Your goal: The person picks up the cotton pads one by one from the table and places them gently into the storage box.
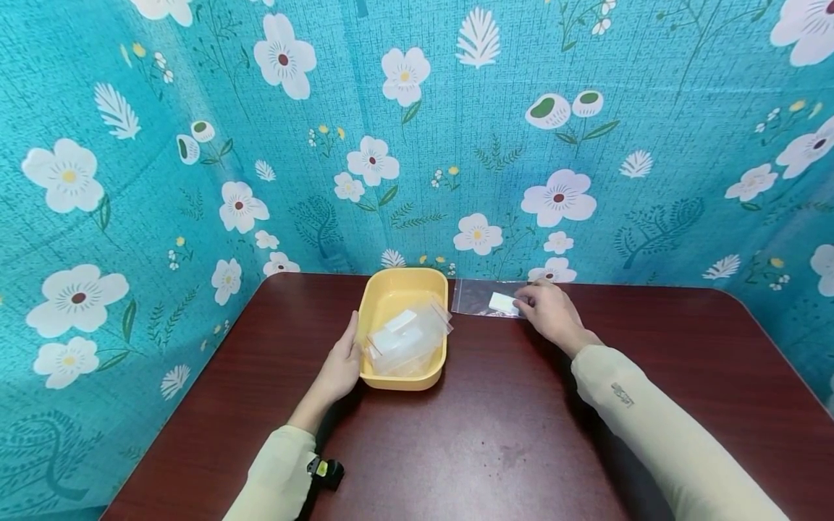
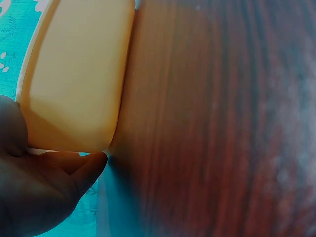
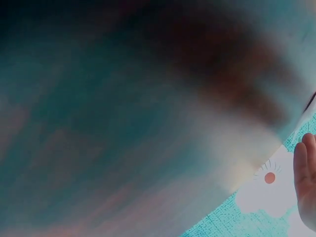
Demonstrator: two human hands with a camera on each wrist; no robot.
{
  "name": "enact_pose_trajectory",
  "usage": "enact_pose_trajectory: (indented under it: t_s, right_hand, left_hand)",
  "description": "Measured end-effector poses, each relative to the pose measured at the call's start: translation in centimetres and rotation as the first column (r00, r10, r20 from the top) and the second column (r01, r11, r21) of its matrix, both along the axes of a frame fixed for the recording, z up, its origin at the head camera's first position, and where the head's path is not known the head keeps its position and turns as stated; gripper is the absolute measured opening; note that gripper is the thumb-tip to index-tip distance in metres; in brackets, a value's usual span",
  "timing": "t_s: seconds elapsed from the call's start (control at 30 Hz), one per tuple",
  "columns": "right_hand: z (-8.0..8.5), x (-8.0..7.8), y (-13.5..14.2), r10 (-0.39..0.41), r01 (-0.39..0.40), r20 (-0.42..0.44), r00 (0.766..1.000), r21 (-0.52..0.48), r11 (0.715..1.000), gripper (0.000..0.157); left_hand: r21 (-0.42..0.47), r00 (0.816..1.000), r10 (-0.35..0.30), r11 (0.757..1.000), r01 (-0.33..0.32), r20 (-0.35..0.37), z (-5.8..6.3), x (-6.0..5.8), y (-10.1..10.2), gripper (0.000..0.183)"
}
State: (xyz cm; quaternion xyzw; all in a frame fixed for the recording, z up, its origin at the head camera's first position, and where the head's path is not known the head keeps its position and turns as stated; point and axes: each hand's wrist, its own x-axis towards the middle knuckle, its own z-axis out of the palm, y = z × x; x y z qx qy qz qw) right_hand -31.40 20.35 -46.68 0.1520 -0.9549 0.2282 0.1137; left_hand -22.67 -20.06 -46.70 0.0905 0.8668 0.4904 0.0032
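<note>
Along the left side of a yellow plastic basin [image 1: 368, 304], my left hand [image 1: 344, 354] grips the wall, thumb up near the rim. In the left wrist view that hand [image 2: 44, 182] curls around the lower end of the basin [image 2: 74, 84]. Inside the basin lies a heap of clear zip bags [image 1: 407, 347] with white pieces in them. My right hand [image 1: 550, 311] pinches another clear zip bag [image 1: 474, 297] at the back of the table, fingertips at the white piece [image 1: 502, 303] inside. The hand hides the bag's right end. Only part of this hand [image 3: 306, 182] enters the right wrist view.
The dark red-brown table [image 1: 482, 420] has a glossy top. A blue flowered curtain [image 1: 443, 145] hangs close behind the table's back edge and along its left side. On the left wrist sits a small black device [image 1: 327, 472].
</note>
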Motion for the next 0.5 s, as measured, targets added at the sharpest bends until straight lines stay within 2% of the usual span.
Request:
enact_pose_trajectory:
  t_s: [0.1, 0.13, 0.33, 0.37, 0.5]
  right_hand:
    - [-0.1, -0.4, -0.3, 0.004, -0.005, 0.024, 1.000, 0.042, 0.999, 0.023]
    - [-0.1, -0.6, -0.4, 0.006, -0.008, 0.029, 1.000, 0.056, 0.998, 0.023]
    - [0.0, -1.7, -1.2, -0.006, -0.008, 0.094, 0.996, 0.151, 0.989, 0.030]
    - [0.1, -1.8, -1.4, -0.010, -0.007, 0.108, 0.994, 0.161, 0.987, 0.032]
    - [0.1, -2.1, -1.9, -0.013, -0.008, 0.120, 0.993, 0.177, 0.984, 0.032]
  left_hand:
    - [0.004, 1.000, 0.001, 1.000, -0.001, 0.000, -0.1, 0.1, 0.0, 0.062]
    - [0.008, 1.000, 0.000, 1.000, 0.000, 0.007, 0.5, 0.4, 0.1, 0.061]
    - [0.008, 1.000, -0.002, 1.000, 0.002, 0.017, 0.7, 0.4, 0.1, 0.062]
    - [0.004, 1.000, -0.001, 1.000, 0.001, 0.014, 0.1, 0.1, -0.1, 0.062]
    - [0.001, 1.000, 0.000, 1.000, 0.000, 0.025, 0.4, 0.2, 0.0, 0.062]
